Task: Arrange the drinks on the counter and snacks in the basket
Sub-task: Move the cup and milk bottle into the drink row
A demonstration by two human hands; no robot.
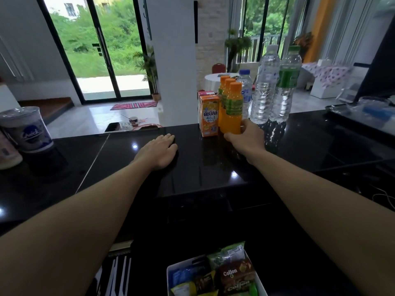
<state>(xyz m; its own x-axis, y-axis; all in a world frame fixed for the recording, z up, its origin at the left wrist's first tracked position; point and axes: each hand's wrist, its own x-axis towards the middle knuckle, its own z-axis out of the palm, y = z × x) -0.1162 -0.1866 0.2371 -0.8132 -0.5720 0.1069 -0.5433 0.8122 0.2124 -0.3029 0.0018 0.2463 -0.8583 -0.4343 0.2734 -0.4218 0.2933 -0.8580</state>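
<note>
Three orange juice bottles stand in a row on the black counter (192, 167); my right hand (249, 136) grips the base of the nearest orange bottle (232, 110). Left of it stand two orange drink cartons (209, 116). Behind are a small water bottle (245, 90) and two tall water bottles, one clear (264, 86), one with a green label (285, 86). My left hand (158, 151) rests flat on the counter, holding nothing. Below the counter, a white basket (170, 272) holds several snack packets, including a brown Collon box (235, 274).
A lidded plastic cup (25, 129) and a pale bottle (7, 154) stand at the counter's left end. A black tray with plastic-wrapped items (367, 112) lies at the right. A white pillar (175, 60) rises behind the counter.
</note>
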